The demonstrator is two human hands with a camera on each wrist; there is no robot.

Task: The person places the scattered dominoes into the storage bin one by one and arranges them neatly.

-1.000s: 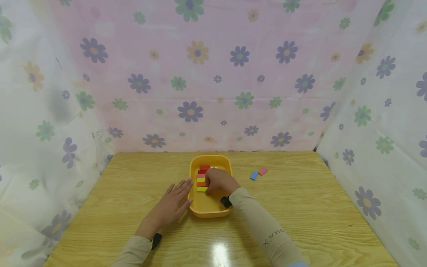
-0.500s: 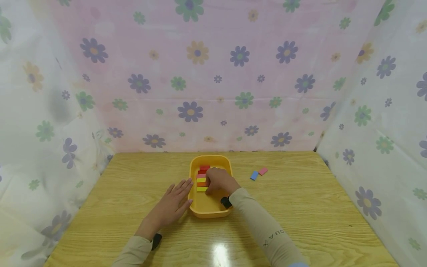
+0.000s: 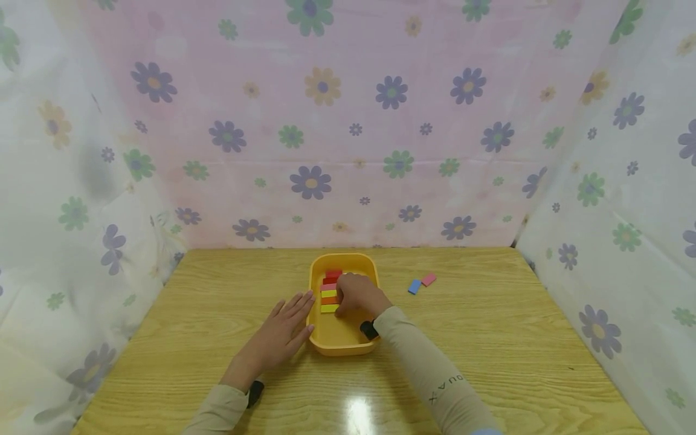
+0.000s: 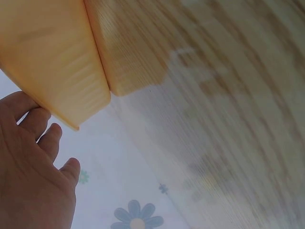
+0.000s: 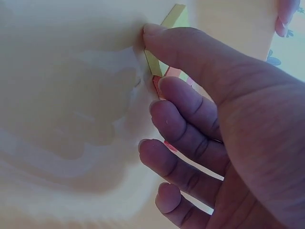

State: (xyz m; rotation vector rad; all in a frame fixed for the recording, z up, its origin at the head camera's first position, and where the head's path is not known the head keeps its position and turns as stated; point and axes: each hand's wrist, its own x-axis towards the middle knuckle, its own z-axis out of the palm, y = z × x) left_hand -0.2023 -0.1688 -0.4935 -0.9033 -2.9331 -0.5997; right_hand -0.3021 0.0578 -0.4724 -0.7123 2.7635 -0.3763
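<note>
blocks [image 3: 328, 293] in tray [image 3: 339, 344] — right hand [image 3: 356, 296] touching

The tray [image 3: 344, 344] sits on the table [image 3: 489, 350], about midway across it. Inside the tray, along its left wall, a row of blocks [image 3: 328, 292] runs from the far end toward the near end, and the right hand [image 3: 356, 296] rests in the tray just right of that row, fingertips touching the blocks. The left hand [image 3: 280, 332] lies flat on the table against the tray's left outer wall, while two loose blocks [image 3: 421, 283] lie side by side on the table to the right of the tray, apart from it.
</note>
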